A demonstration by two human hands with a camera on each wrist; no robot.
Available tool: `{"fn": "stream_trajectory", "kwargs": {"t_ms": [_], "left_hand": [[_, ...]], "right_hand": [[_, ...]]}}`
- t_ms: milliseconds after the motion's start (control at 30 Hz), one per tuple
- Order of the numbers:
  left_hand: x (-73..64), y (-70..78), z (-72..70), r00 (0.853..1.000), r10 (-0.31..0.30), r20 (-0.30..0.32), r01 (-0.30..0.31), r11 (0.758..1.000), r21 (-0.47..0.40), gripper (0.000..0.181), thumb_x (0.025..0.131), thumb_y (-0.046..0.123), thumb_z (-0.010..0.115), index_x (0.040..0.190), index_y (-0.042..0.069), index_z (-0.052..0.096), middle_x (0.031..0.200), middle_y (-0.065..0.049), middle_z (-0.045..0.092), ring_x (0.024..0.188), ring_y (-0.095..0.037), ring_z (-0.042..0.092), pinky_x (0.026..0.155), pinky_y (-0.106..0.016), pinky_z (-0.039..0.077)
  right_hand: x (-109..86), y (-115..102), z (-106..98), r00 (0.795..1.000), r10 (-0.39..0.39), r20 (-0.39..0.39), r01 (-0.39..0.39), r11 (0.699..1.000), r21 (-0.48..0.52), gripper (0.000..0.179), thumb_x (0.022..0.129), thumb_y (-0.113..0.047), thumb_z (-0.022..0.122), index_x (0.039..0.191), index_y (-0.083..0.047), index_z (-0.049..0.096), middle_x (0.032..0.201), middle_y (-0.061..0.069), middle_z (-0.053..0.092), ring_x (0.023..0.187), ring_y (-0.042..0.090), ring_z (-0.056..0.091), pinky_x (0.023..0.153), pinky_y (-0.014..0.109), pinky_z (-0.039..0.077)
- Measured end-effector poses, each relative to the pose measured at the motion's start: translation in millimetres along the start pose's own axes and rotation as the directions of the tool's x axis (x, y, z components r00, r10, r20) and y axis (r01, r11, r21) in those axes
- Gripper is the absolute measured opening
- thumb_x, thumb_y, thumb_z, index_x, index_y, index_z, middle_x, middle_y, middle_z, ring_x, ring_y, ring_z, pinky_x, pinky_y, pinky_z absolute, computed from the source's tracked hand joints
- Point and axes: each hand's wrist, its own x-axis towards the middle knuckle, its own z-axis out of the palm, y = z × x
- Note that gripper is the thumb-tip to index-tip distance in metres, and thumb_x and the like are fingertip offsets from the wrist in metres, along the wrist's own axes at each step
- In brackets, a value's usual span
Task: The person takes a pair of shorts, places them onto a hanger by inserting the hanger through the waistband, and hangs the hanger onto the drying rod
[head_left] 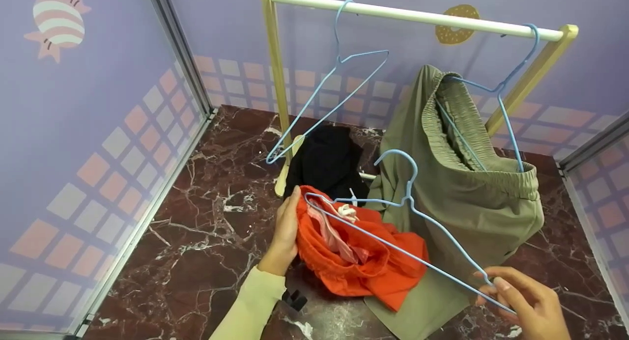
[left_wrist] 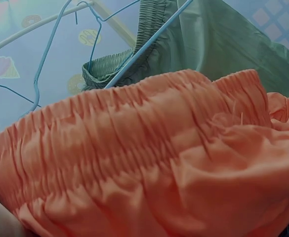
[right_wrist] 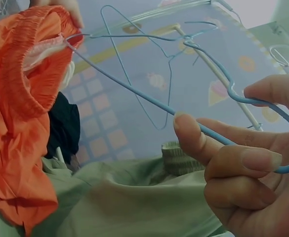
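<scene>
Orange-red elastic-waist shorts [head_left: 344, 276] hang from my left hand [head_left: 286, 224], which grips the waistband at its left side. In the left wrist view the gathered waistband [left_wrist: 109, 133] fills most of the picture. My right hand [head_left: 528, 300] holds a blue wire hanger [head_left: 442, 227] by its right end, fingers curled round the wire as the right wrist view shows. The hanger's far end reaches into the waist opening, near the white drawstring [head_left: 347, 212]. Its hook points up, free of the rail.
Olive-green trousers [head_left: 481, 202] hang on another blue hanger at the rack's right. A bare blue hanger [head_left: 319, 84] hangs at the left of the white rail [head_left: 417, 16]. A black garment [head_left: 329, 158] is behind the shorts. Patterned panels [head_left: 98, 133] stand around the marbled floor [head_left: 196, 251].
</scene>
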Motion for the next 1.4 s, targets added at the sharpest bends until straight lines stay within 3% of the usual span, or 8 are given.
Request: {"fn": "stream_trajectory", "kwargs": {"t_ms": [233, 400, 433, 700, 933, 1100, 1267, 1400], "left_hand": [[-2.3, 1.1, 3.6, 0.994, 0.089, -0.072, -0.08, 0.99, 0.12, 0.024, 0.097, 0.033, 0.058, 0.092, 0.009, 0.059, 0.081, 0.0, 0.058, 0.075, -0.014, 0.058, 0.07, -0.027, 0.049], [-5.3, 2.1, 5.6, 0.99, 0.138, -0.031, -0.127, 0.963, 0.238, 0.027, 0.095, 0.031, 0.061, 0.112, 0.01, 0.061, 0.088, -0.007, 0.067, 0.076, -0.016, 0.065, 0.07, -0.029, 0.054], [-5.8, 2.4, 5.7, 0.989, 0.149, -0.019, -0.139, 0.954, 0.267, 0.029, 0.095, 0.032, 0.061, 0.115, 0.011, 0.061, 0.086, -0.01, 0.068, 0.075, -0.016, 0.066, 0.068, -0.03, 0.055], [-9.2, 5.3, 6.3, 0.972, 0.226, 0.07, -0.236, 0.894, 0.381, 0.03, 0.094, 0.032, 0.063, 0.119, 0.015, 0.063, 0.082, -0.019, 0.07, 0.073, -0.021, 0.067, 0.064, -0.026, 0.054], [-12.0, 8.5, 6.8, 0.97, 0.222, 0.095, -0.241, 0.891, 0.383, 0.029, 0.095, 0.025, 0.062, 0.121, 0.012, 0.061, 0.093, -0.026, 0.069, 0.079, -0.033, 0.065, 0.065, -0.026, 0.053], [-25.3, 23.9, 15.0, 0.974, 0.205, 0.094, -0.225, 0.88, 0.419, 0.029, 0.096, 0.019, 0.06, 0.122, 0.006, 0.059, 0.095, -0.03, 0.067, 0.081, -0.041, 0.063, 0.064, -0.027, 0.053], [-35.8, 35.3, 20.9, 0.972, 0.219, 0.088, -0.234, 0.861, 0.451, 0.029, 0.096, 0.017, 0.059, 0.121, 0.003, 0.058, 0.094, -0.03, 0.067, 0.081, -0.042, 0.062, 0.063, -0.024, 0.051], [-38.2, 37.3, 22.6, 0.968, 0.237, 0.081, -0.247, 0.853, 0.46, 0.027, 0.095, 0.017, 0.06, 0.118, 0.001, 0.059, 0.094, -0.03, 0.066, 0.08, -0.039, 0.061, 0.063, -0.021, 0.049]], "right_hand": [[-5.1, -7.2, -4.6, 0.998, 0.058, -0.003, -0.057, 0.971, -0.232, 0.023, 0.102, -0.006, 0.044, 0.107, -0.001, 0.066, 0.072, 0.003, 0.073, 0.062, 0.016, 0.069, 0.051, 0.023, 0.054], [-6.8, -11.0, -1.4, 1.0, -0.026, 0.013, 0.029, 0.942, -0.335, 0.024, 0.1, -0.003, 0.045, 0.105, -0.007, 0.068, 0.064, -0.001, 0.068, 0.042, 0.009, 0.047, 0.038, 0.024, 0.038], [-6.9, -11.4, -0.7, 0.999, -0.037, 0.018, 0.041, 0.94, -0.337, 0.024, 0.1, -0.002, 0.045, 0.104, -0.007, 0.068, 0.064, 0.0, 0.067, 0.04, 0.008, 0.042, 0.038, 0.024, 0.037], [-6.3, -9.5, 4.7, 0.995, -0.08, 0.058, 0.094, 0.952, -0.293, 0.025, 0.098, 0.003, 0.046, 0.104, -0.004, 0.069, 0.067, -0.004, 0.068, 0.052, 0.008, 0.057, 0.038, 0.023, 0.039], [-3.7, -4.0, 9.1, 0.976, -0.187, 0.108, 0.208, 0.947, -0.244, 0.028, 0.096, 0.008, 0.046, 0.102, -0.006, 0.07, 0.063, -0.003, 0.063, 0.048, 0.006, 0.05, 0.04, 0.022, 0.036], [-2.4, -3.5, 13.5, 0.968, -0.219, 0.122, 0.242, 0.943, -0.23, 0.029, 0.094, 0.01, 0.047, 0.102, -0.006, 0.07, 0.063, -0.004, 0.061, 0.045, 0.005, 0.043, 0.043, 0.024, 0.036], [-1.9, -2.7, 17.2, 0.961, -0.242, 0.132, 0.267, 0.937, -0.226, 0.03, 0.093, 0.01, 0.047, 0.101, -0.008, 0.071, 0.064, -0.004, 0.062, 0.047, 0.006, 0.045, 0.043, 0.022, 0.036], [-0.4, 0.4, 18.9, 0.94, -0.291, 0.18, 0.326, 0.92, -0.215, 0.031, 0.092, 0.011, 0.047, 0.103, -0.007, 0.07, 0.066, -0.006, 0.062, 0.047, 0.005, 0.045, 0.043, 0.02, 0.037]]}}
